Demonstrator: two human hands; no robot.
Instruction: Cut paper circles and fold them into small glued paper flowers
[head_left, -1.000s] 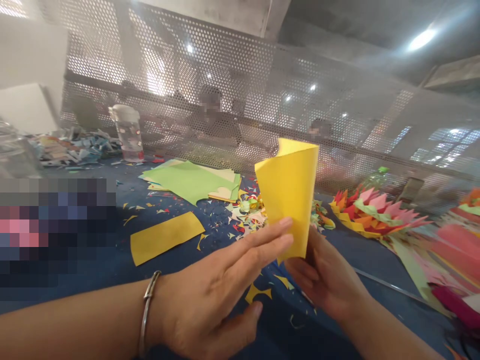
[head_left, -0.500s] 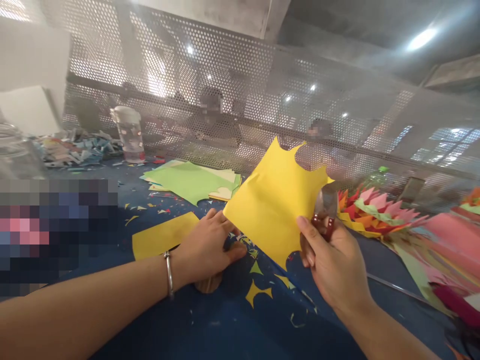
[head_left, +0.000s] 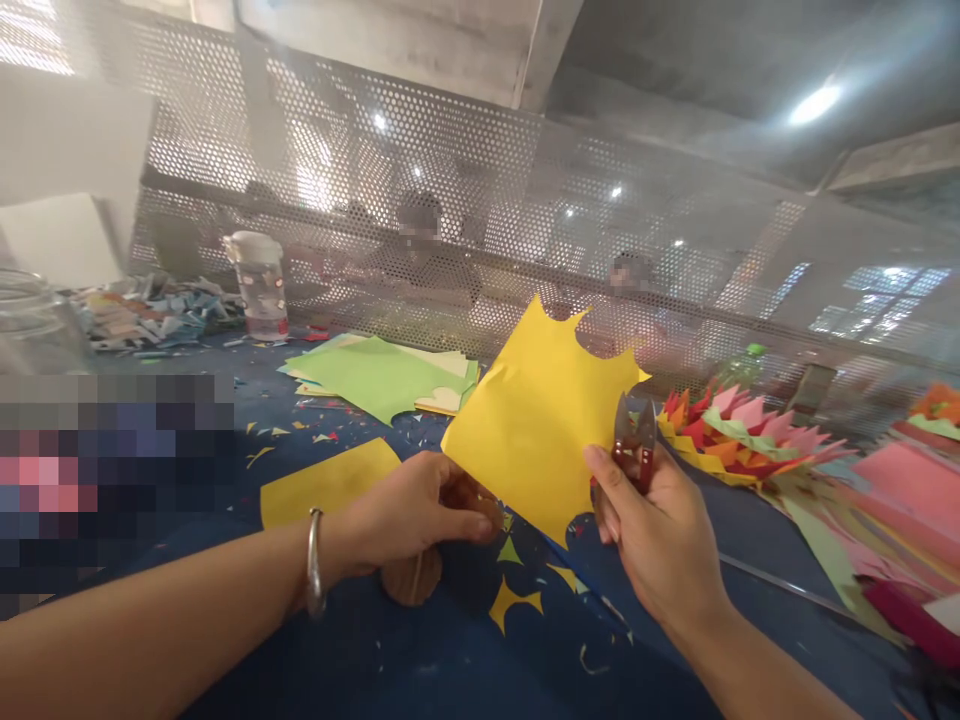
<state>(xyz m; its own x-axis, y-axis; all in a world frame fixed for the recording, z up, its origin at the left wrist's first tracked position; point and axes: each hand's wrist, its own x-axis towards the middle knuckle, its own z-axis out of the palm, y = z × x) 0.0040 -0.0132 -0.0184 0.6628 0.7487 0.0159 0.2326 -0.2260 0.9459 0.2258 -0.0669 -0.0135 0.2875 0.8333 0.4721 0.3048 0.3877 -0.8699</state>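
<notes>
My right hand [head_left: 656, 535] is closed, pinching the lower right edge of a yellow paper sheet [head_left: 532, 420] with the thumb. The same hand holds small red-handled snips [head_left: 634, 445] upright behind the sheet. The sheet stands tilted above the blue table [head_left: 420, 660], and its top edge has curved cut-outs. My left hand [head_left: 412, 510], with a metal bangle on the wrist, rests low on the table beside the sheet's bottom corner. Its fingers are curled round a brown rounded piece [head_left: 409, 582].
A yellow paper strip [head_left: 330, 482] lies left of my left hand. Green sheets [head_left: 375, 372] lie further back, a lidded cup [head_left: 259, 285] at back left. Spiky coloured paper cut-outs [head_left: 739, 432] pile up at right. Scraps litter the table. People sit behind a perforated metal screen [head_left: 480, 200].
The yellow sheet was curled between both hands, then opened out flat. My left hand let go of it and dropped to the table onto the brown piece. The snips came into view in my right hand.
</notes>
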